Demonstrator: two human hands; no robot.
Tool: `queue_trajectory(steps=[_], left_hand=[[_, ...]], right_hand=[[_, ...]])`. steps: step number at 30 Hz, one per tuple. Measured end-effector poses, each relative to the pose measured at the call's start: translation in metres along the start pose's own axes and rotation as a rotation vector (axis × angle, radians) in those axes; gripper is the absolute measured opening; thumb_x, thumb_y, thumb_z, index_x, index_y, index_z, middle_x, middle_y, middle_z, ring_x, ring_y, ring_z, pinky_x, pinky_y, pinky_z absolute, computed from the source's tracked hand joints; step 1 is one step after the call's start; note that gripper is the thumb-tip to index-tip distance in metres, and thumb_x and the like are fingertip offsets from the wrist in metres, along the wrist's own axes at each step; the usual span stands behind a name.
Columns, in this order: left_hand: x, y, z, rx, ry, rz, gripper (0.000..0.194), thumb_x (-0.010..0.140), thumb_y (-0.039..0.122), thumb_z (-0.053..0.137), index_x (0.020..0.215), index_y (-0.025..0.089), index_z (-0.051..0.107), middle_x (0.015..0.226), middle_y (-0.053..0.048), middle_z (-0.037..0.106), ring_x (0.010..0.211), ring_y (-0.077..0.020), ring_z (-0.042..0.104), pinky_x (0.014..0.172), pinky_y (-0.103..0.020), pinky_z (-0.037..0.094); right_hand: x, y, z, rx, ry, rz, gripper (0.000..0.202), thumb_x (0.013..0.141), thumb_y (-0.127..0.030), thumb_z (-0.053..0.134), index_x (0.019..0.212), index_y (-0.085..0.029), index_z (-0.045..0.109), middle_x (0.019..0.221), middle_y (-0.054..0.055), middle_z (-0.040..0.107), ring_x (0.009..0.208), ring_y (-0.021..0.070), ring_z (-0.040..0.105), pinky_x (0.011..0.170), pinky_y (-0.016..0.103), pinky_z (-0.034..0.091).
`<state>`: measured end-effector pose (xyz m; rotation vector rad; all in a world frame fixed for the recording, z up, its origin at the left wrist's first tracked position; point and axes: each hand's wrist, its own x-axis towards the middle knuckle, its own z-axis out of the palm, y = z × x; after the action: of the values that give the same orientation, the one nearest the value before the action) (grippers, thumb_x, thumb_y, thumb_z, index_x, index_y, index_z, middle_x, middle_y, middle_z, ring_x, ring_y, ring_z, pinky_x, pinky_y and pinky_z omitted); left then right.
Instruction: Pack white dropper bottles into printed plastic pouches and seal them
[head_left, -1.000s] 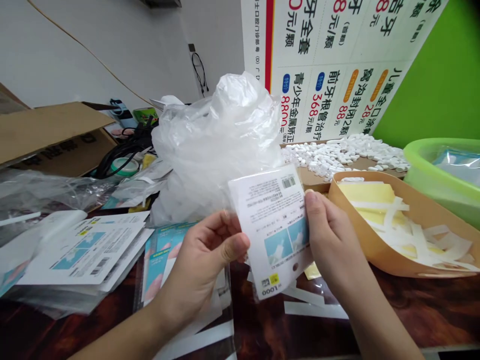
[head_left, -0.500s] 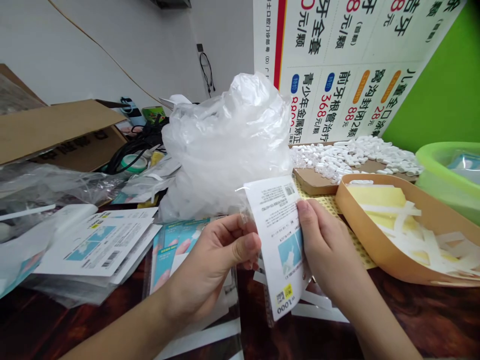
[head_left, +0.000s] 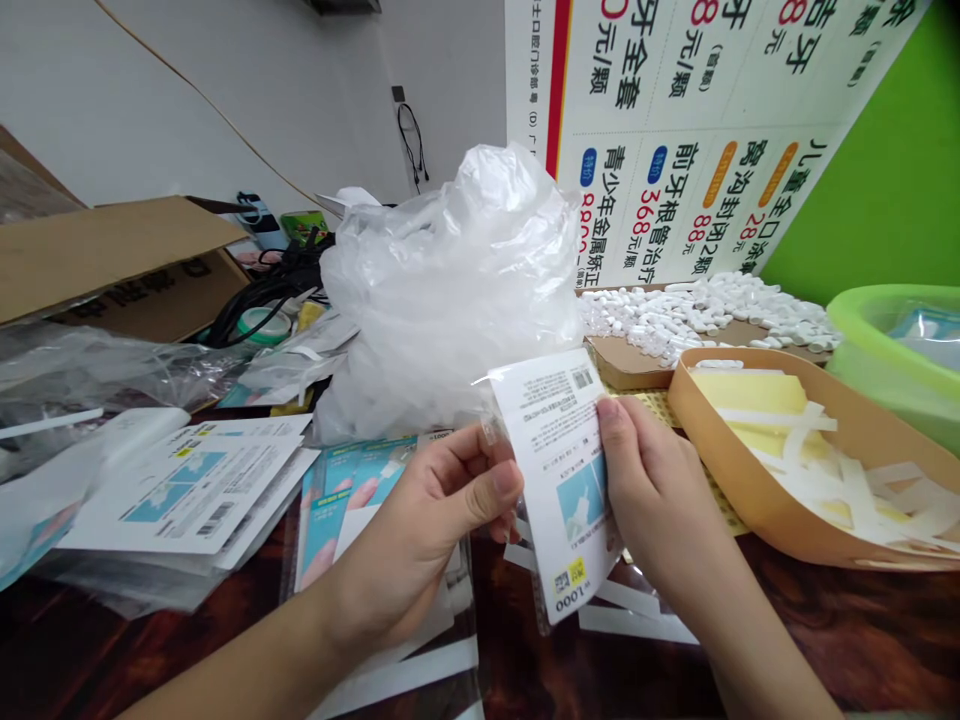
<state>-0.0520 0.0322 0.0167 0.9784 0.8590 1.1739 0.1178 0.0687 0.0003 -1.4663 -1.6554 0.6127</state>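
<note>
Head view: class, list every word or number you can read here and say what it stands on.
"1000", upside down on the printed card held between the left hand and right hand; its fine print and barcode are too small to read.
"368元/颗", "88元", "28元" and "前牙根管治疗" on the price poster behind.
Print on the stacked cards and the cardboard box: too blurred to read.

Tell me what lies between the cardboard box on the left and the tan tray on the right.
In the head view, a crumpled clear plastic bag sits between the cardboard box and the tan tray, with black cables beside the box.
</note>
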Motion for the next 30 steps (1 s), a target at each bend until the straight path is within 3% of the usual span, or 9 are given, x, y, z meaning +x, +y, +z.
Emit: queue_trajectory(steps=[4,8,11,15,19,25,30], left_hand=[[0.000,0.001,0.001,0.012,0.016,0.028,0.019,0.080,0.029,0.077,0.098,0.028,0.073,0.090,0.002,0.069,0.079,-0.0122,0.060,0.067,-0.019,0.051],[0.000,0.002,0.000,0.025,0.009,0.055,0.011,0.081,0.029,0.076,0.090,0.025,0.075,0.086,0.002,0.069,0.071,-0.0092,0.057,0.064,-0.015,0.050],[0.000,0.003,0.000,0.015,0.013,0.063,0.016,0.080,0.027,0.076,0.096,0.026,0.077,0.086,0.002,0.071,0.068,-0.0076,0.056,0.058,-0.012,0.047],[0.002,0.004,-0.001,0.017,0.006,0.048,0.017,0.080,0.031,0.076,0.097,0.027,0.077,0.084,0.002,0.071,0.070,-0.0090,0.057,0.062,-0.014,0.050],[0.004,0.004,-0.007,0.060,-0.086,0.002,0.012,0.083,0.030,0.074,0.093,0.024,0.075,0.083,0.001,0.069,0.069,-0.0089,0.057,0.065,-0.016,0.051],[0.002,-0.001,-0.012,0.220,-0.124,-0.051,0.023,0.088,0.040,0.066,0.102,0.022,0.069,0.059,0.006,0.054,0.042,-0.0045,0.049,0.041,-0.013,0.040],[-0.001,-0.003,-0.010,0.205,-0.096,-0.073,0.021,0.090,0.038,0.064,0.102,0.021,0.066,0.061,0.006,0.053,0.042,-0.0046,0.050,0.041,-0.014,0.041]], right_hand=[[-0.001,-0.001,0.000,-0.001,-0.002,-0.001,0.046,0.096,-0.057,0.027,0.073,-0.024,0.048,0.068,0.002,0.062,0.062,0.0200,0.055,0.056,0.032,0.035],[0.000,-0.001,0.000,-0.062,0.049,-0.032,0.046,0.096,-0.058,0.025,0.069,-0.025,0.044,0.061,0.001,0.057,0.056,0.0196,0.051,0.052,0.031,0.031],[0.000,-0.001,0.001,-0.089,0.073,-0.062,0.045,0.096,-0.055,0.025,0.068,-0.025,0.042,0.058,0.001,0.055,0.054,0.0192,0.049,0.050,0.030,0.028],[-0.001,-0.001,0.004,-0.147,0.104,-0.102,0.043,0.098,-0.050,0.024,0.069,-0.024,0.041,0.059,0.002,0.056,0.054,0.0189,0.048,0.052,0.030,0.027],[-0.002,-0.001,0.006,-0.207,0.107,-0.127,0.042,0.099,-0.048,0.024,0.070,-0.024,0.043,0.063,0.005,0.059,0.059,0.0206,0.051,0.055,0.030,0.026],[0.000,0.000,0.003,-0.228,0.072,-0.065,0.046,0.099,-0.052,0.020,0.071,-0.024,0.043,0.064,0.006,0.061,0.061,0.0226,0.053,0.057,0.031,0.026],[0.000,0.000,0.003,-0.245,0.090,-0.054,0.045,0.098,-0.051,0.020,0.070,-0.024,0.043,0.063,0.006,0.059,0.060,0.0226,0.051,0.056,0.031,0.025]])
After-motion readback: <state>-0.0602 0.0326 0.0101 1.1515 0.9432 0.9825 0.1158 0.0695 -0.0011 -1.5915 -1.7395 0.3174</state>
